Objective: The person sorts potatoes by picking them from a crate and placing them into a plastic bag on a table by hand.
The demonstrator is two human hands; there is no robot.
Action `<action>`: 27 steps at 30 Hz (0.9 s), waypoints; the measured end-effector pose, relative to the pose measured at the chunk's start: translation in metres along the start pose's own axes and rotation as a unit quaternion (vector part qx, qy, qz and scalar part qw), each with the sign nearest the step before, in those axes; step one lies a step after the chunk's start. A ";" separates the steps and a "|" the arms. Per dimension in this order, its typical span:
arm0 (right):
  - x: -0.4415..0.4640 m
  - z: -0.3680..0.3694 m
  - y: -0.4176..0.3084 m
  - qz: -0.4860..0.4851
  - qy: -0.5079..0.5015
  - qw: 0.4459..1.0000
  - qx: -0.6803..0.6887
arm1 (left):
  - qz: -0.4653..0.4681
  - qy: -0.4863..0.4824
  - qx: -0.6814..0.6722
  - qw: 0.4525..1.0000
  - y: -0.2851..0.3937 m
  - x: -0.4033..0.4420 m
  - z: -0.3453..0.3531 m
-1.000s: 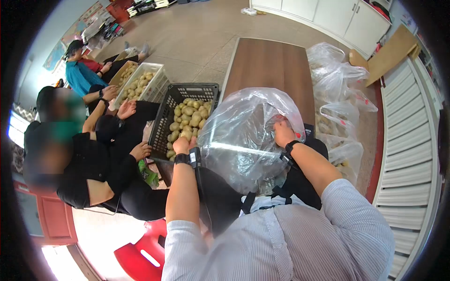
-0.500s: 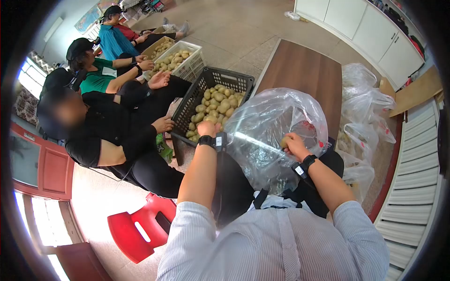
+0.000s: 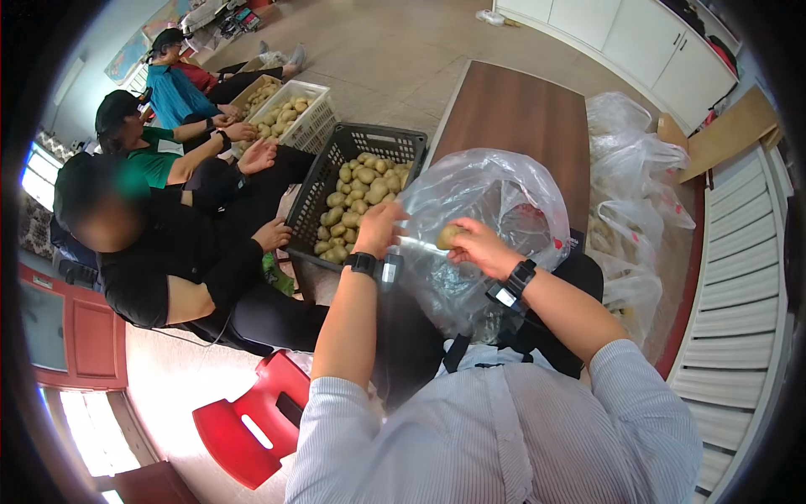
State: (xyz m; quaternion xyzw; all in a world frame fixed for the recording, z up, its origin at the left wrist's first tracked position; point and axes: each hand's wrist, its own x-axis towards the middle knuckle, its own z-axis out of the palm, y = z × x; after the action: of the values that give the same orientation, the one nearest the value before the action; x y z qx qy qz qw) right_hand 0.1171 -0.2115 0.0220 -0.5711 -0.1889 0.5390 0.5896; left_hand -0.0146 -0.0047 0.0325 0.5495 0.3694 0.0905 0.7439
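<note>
My right hand is closed around a potato, held over the left part of a large clear plastic bag. The bag stands with its mouth spread wide in front of my lap. My left hand is between the bag's left edge and a black crate, fingers stretched towards the bag with nothing visible in them. Whether it touches the plastic I cannot tell. Many potatoes lie in the crate.
A brown table stands behind the bag. Several filled plastic bags sit on the floor to the right. At left, a person in black rests a hand by the crate; others sit beyond near a white crate. A red chair is lower left.
The right hand has carried its potato leftwards across the bag. My left hand has come away from the potatoes in the crate, its fingers now extended. The view has shifted slightly.
</note>
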 end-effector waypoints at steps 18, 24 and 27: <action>0.014 0.026 0.004 -0.154 0.080 0.968 -0.180 | -0.076 -0.083 -0.106 0.988 -0.014 0.023 -0.008; -0.001 -0.025 0.039 -0.218 0.153 0.917 -0.298 | -0.075 0.092 -0.172 0.978 -0.044 0.062 -0.054; -0.035 -0.041 0.011 -0.203 0.199 0.905 -0.317 | -0.063 0.167 -0.135 0.975 -0.047 0.066 -0.061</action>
State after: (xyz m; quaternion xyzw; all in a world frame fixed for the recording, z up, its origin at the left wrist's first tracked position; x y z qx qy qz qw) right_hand 0.1346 -0.2630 0.0150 -0.7725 -0.3403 0.1942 0.4997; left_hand -0.0200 0.0585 -0.0456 0.3966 0.5067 0.1827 0.7434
